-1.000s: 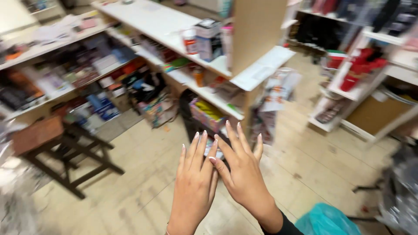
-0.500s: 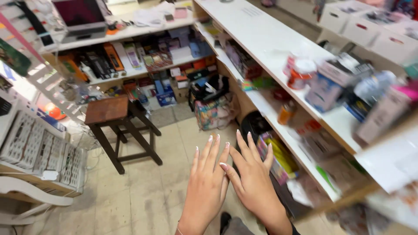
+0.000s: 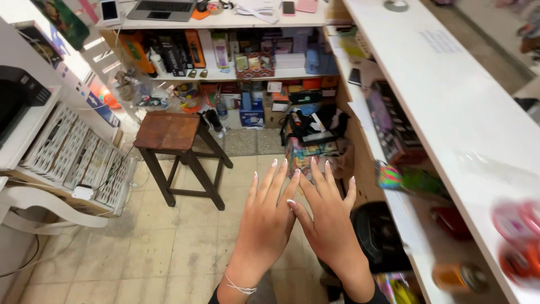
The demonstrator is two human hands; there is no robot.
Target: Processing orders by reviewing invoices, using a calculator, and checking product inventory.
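Nothing held in left hand (image 3: pixel 267 217) or right hand (image 3: pixel 326 222): both flat, each grip spread apart, thumbs touching above the tiled floor (image 3: pixel 169 247). Nearest, just past the fingertips, a patterned box (image 3: pixel 306 155) under the bench (image 3: pixel 450 112); probably light and thin-walled, best taken by its top rim. Wooden stool (image 3: pixel 174 132) to the left, black container (image 3: pixel 382 239) crowding the right.

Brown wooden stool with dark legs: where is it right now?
In the head view, the brown wooden stool stands on the tiled floor, left of centre, in front of the cluttered lower shelves and up-left of the left hand.
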